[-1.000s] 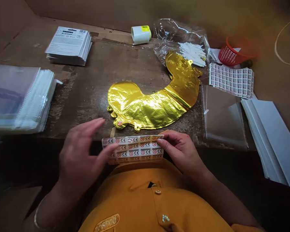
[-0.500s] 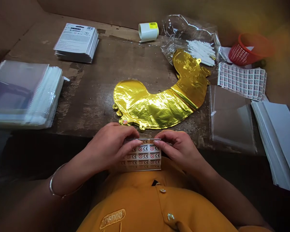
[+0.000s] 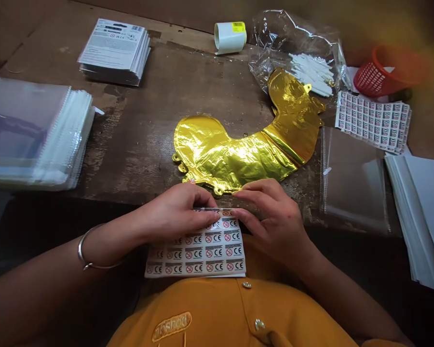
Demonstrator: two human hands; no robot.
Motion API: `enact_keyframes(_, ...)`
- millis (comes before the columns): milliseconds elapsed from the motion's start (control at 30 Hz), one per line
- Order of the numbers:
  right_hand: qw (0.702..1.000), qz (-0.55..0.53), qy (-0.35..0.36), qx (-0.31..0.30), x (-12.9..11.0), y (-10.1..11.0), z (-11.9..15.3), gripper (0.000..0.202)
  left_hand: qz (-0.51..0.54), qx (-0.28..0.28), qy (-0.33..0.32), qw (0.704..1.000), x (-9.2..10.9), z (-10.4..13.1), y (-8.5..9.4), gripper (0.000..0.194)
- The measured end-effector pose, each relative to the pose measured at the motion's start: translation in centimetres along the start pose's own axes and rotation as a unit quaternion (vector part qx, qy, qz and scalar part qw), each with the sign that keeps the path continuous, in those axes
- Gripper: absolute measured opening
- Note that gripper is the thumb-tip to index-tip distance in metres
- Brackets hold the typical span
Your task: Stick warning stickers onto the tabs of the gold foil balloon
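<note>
My left hand [image 3: 175, 212] pinches the top edge of a sticker sheet [image 3: 204, 251], thumb in front and fingers behind. Rows of small labels with CE marks and red circle symbols cover the sheet, which hangs at the table's near edge against my shirt. At its upper right corner is my right hand [image 3: 278, 219]; the thumb tip touches or nearly touches the sheet, and the forefinger is parted from it. Just beyond both hands, a flat gold foil balloon [image 3: 235, 156] lies curved on the table, with small tabs along its edge.
To the left sit a pile of clear plastic sleeves [image 3: 25, 130] and a stack of printed cards [image 3: 112, 46]. Behind are a label roll [image 3: 229, 38] and a bag of white sticks [image 3: 311, 72]. Rightward are a red basket [image 3: 372, 74], more sticker sheets [image 3: 374, 120], a clear sleeve [image 3: 354, 180] and white cards [image 3: 419, 202].
More of the sticker sheet shows below my hands now. My right forefinger has lifted away from the thumb, and the left hand has shifted slightly right. The view has tilted a little.
</note>
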State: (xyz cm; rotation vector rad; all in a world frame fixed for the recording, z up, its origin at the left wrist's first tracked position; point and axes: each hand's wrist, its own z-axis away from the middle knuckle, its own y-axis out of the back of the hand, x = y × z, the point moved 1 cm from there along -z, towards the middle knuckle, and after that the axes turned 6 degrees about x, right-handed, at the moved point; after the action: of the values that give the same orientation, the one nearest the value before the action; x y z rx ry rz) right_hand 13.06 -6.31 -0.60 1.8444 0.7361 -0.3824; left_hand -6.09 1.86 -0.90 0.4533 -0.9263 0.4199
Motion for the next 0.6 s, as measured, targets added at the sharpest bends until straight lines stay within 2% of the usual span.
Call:
enact_keyframes(133,0.999,0.012,0.028,-0.034,-0.1,-0.2,-0.5,0.01,0.027,0.007,0.004,1.0,-0.3,0.0,-0.1,0.02)
enact_keyframes(233,0.998,0.025,0.046,-0.025,-0.1,-0.6,-0.5,0.009,0.035,0.008,0.01,0.999,-0.3,0.0,0.0,0.019)
enact_keyframes(400,0.991,0.051,0.122,-0.014,0.2,-0.9,0.0,0.009,0.056,-0.002,0.012,0.998,-0.4,-0.2,0.1,0.019)
enact_keyframes(600,0.971,0.073,0.227,-0.004,0.8,-0.8,0.7,0.02,0.081,-0.01,0.026,0.996,-0.7,-0.3,0.0,0.02)
